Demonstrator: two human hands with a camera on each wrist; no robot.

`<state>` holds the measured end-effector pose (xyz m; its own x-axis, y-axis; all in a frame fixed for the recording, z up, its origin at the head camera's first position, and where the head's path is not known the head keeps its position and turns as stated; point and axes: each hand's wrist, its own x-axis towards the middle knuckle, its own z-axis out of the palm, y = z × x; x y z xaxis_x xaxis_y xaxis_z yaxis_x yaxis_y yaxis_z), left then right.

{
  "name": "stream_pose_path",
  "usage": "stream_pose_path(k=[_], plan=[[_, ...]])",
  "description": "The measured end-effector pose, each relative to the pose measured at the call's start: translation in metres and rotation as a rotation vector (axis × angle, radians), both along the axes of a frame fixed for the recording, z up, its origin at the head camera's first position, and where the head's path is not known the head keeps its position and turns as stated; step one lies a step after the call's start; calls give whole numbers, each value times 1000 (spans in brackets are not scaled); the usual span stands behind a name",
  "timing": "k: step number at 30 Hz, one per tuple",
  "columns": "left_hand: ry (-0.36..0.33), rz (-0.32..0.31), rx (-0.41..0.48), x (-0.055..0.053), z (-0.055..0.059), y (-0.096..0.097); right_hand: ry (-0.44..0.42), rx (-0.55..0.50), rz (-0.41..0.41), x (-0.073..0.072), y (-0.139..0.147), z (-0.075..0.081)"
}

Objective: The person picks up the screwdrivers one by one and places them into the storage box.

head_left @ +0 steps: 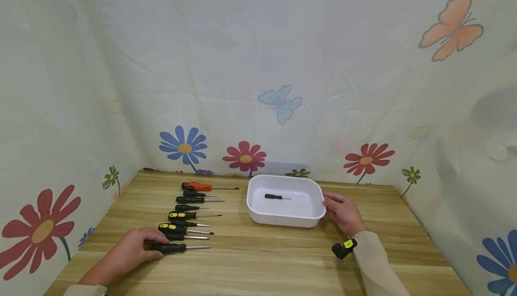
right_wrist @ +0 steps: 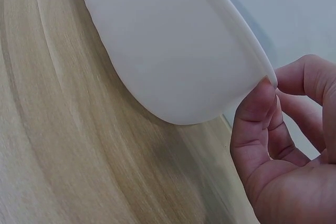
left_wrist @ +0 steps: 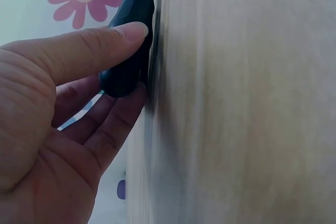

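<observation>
My left hand (head_left: 139, 247) pinches the handle of a black screwdriver (head_left: 174, 248), nearest of a column of screwdrivers on the table. In the left wrist view, thumb and fingers lie on either side of the dark handle (left_wrist: 128, 51). The metal shaft points right in the head view. My right hand (head_left: 342, 210) pinches the right rim of a white plastic basin (head_left: 288, 220); the right wrist view shows thumb and forefinger on the edge of the basin (right_wrist: 173, 61). A small black screwdriver (head_left: 274, 196) lies inside it.
Above the held one lie several screwdrivers: an orange-and-black one (head_left: 198, 186) farthest back, black ones (head_left: 190, 200) and yellow-and-black ones (head_left: 182, 215). They rest on a wooden table (head_left: 258, 264). A flower-printed curtain (head_left: 226, 62) hangs behind and at both sides.
</observation>
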<state>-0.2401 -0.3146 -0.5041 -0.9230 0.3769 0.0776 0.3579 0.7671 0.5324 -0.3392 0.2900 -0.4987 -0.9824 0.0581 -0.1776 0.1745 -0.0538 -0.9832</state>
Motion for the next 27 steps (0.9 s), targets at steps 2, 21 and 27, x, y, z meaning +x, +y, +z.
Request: stream_pose_path(k=[2, 21, 27], plan=[[6, -9, 7, 0, 0, 0, -5, 8, 2, 0, 0, 0], [-59, -105, 254, -2, 1, 11, 1, -30, -3, 0, -1, -2], [-19, -169, 375, -3, -2, 22, -4, -16, -8, 0, 0, 0]])
